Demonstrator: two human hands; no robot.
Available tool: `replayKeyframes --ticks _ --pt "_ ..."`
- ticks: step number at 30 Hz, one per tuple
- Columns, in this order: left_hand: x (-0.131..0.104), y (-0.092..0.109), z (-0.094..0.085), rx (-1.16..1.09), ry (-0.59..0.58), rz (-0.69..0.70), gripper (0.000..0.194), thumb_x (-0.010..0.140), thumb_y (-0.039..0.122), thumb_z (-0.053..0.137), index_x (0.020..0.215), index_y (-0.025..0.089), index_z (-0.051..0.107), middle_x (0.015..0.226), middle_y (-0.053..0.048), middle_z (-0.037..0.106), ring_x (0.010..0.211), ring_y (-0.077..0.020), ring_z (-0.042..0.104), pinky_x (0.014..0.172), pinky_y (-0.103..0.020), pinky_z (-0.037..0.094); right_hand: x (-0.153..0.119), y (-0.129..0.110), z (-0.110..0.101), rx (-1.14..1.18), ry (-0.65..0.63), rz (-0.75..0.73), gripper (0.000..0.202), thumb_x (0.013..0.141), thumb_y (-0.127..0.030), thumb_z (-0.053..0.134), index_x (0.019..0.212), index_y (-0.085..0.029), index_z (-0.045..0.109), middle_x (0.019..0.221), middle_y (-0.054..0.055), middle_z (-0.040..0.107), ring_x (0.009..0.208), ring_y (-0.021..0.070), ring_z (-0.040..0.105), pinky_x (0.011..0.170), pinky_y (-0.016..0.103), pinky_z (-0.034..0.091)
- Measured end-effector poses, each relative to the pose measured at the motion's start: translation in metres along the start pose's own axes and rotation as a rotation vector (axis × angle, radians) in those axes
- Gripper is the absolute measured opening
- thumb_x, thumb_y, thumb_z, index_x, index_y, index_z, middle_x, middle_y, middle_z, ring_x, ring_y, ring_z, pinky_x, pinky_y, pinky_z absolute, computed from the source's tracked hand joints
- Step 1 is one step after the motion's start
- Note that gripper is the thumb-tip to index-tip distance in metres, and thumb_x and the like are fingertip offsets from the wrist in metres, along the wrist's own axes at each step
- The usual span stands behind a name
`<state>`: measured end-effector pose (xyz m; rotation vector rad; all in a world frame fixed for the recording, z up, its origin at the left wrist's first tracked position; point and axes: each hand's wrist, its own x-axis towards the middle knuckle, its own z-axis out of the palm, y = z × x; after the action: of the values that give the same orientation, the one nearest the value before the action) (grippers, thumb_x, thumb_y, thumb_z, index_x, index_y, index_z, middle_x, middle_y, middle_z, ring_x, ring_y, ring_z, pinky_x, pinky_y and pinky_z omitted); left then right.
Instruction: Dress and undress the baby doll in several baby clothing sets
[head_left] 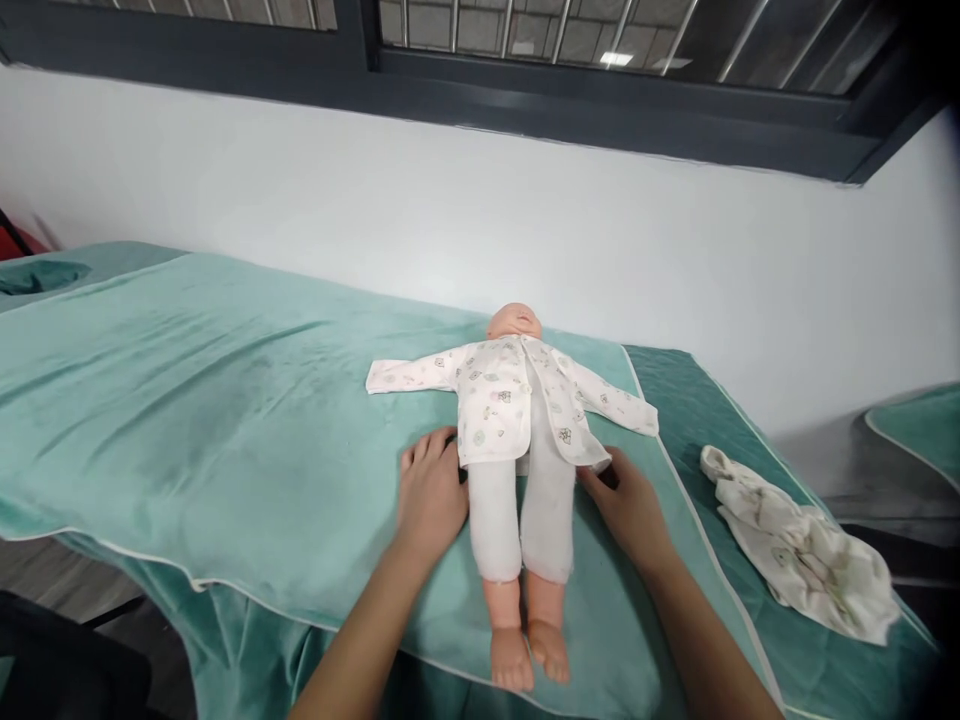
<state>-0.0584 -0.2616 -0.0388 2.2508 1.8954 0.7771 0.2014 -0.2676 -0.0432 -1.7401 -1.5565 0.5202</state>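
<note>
A baby doll (514,322) lies on its back on a green sheet, feet toward me. It wears a white printed shirt (495,400) with both sleeves spread out and the front partly parted. White cloth covers its legs (495,520) down to the shins; the feet are bare. At the shirt's lower left edge is my left hand (433,495), fingers bent, its thumb side hidden against the doll. My right hand (626,508) pinches the shirt's lower right corner between thumb and fingers.
Crumpled white printed clothing (806,555) lies on the darker green cover (667,375) at the right. A white wall (300,200) with a dark window frame (600,110) stands behind. Lower left, a dark object (67,660) is beside the bed.
</note>
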Motion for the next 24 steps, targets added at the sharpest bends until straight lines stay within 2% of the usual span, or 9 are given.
replayKeyframes --ticks 3,6,9,11,15,17,19,21,24 --pt "0.006 0.003 0.002 -0.039 0.002 0.027 0.027 0.088 0.019 0.048 0.109 0.025 0.064 0.127 -0.006 0.062 0.117 -0.028 0.054 0.094 -0.044 0.04 0.002 -0.007 0.004 0.033 0.048 0.002 0.029 0.087 -0.046 0.056 0.099 -0.021 0.063 0.075 0.0 0.065 0.068 0.019 0.054 0.061 0.028 0.04" --pt "0.0 0.0 0.002 -0.125 0.057 0.004 0.021 0.09 0.02 0.047 0.103 0.022 0.063 0.117 -0.007 0.065 0.11 -0.0267 0.056 0.092 -0.042 0.041 -0.003 -0.008 0.005 0.052 0.111 0.005 0.03 0.087 -0.045 0.056 0.101 -0.02 0.063 0.076 0.0 0.065 0.068 0.0182 0.054 0.062 0.028 0.041" --pt "-0.007 -0.005 0.002 -0.252 0.161 -0.048 0.009 0.088 0.02 0.049 0.086 0.021 0.058 0.104 -0.006 0.066 0.1 -0.0242 0.057 0.088 -0.039 0.043 -0.009 -0.005 0.005 0.043 0.172 0.034 0.031 0.087 -0.044 0.055 0.103 -0.02 0.064 0.073 0.0 0.064 0.065 0.0176 0.054 0.06 0.028 0.04" --pt "-0.01 -0.008 0.002 -0.341 0.21 -0.073 0.012 0.084 0.017 0.052 0.074 0.022 0.05 0.097 -0.004 0.065 0.094 -0.0218 0.057 0.084 -0.036 0.043 -0.013 -0.002 0.005 0.025 0.196 0.042 0.03 0.086 -0.042 0.055 0.104 -0.02 0.064 0.072 0.0 0.064 0.063 0.0176 0.055 0.06 0.028 0.041" --pt "-0.009 -0.008 0.003 -0.426 0.256 -0.093 0.015 0.081 0.013 0.052 0.073 0.022 0.043 0.102 -0.003 0.062 0.097 -0.0206 0.056 0.085 -0.035 0.043 -0.017 0.004 0.009 -0.047 0.265 0.008 0.029 0.088 -0.036 0.053 0.11 -0.02 0.063 0.077 0.002 0.065 0.067 0.0201 0.059 0.064 0.033 0.046" --pt "-0.008 -0.008 0.004 -0.464 0.281 -0.075 0.012 0.081 0.012 0.051 0.08 0.022 0.045 0.108 -0.004 0.06 0.104 -0.0207 0.055 0.089 -0.035 0.042 -0.016 0.004 0.011 -0.086 0.329 -0.121 0.035 0.089 -0.033 0.052 0.119 -0.019 0.059 0.097 0.009 0.066 0.084 0.0245 0.062 0.073 0.039 0.05" --pt "-0.008 -0.008 0.004 -0.514 0.283 -0.04 0.012 0.083 0.012 0.05 0.09 0.022 0.048 0.108 -0.005 0.058 0.104 -0.0197 0.055 0.089 -0.034 0.042 -0.012 -0.001 0.012 -0.11 0.36 -0.322 0.042 0.09 -0.029 0.052 0.13 -0.019 0.054 0.123 0.015 0.06 0.111 0.0285 0.058 0.089 0.045 0.05" --pt "-0.009 -0.01 0.005 -0.547 0.25 -0.013 0.015 0.084 0.013 0.049 0.096 0.022 0.051 0.101 -0.003 0.057 0.096 -0.018 0.055 0.085 -0.032 0.043 -0.005 -0.01 0.012 -0.133 0.324 -0.491 0.046 0.092 -0.023 0.049 0.138 -0.023 0.049 0.141 0.014 0.051 0.129 0.0283 0.048 0.103 0.05 0.044" --pt "-0.01 -0.012 0.005 -0.542 0.197 -0.007 0.011 0.085 0.013 0.047 0.089 0.022 0.052 0.088 0.0 0.056 0.084 -0.0163 0.053 0.078 -0.03 0.041 0.007 -0.028 0.01 -0.129 0.236 -0.626 0.052 0.093 -0.013 0.041 0.142 -0.028 0.047 0.15 0.007 0.045 0.138 0.0254 0.042 0.111 0.051 0.039"
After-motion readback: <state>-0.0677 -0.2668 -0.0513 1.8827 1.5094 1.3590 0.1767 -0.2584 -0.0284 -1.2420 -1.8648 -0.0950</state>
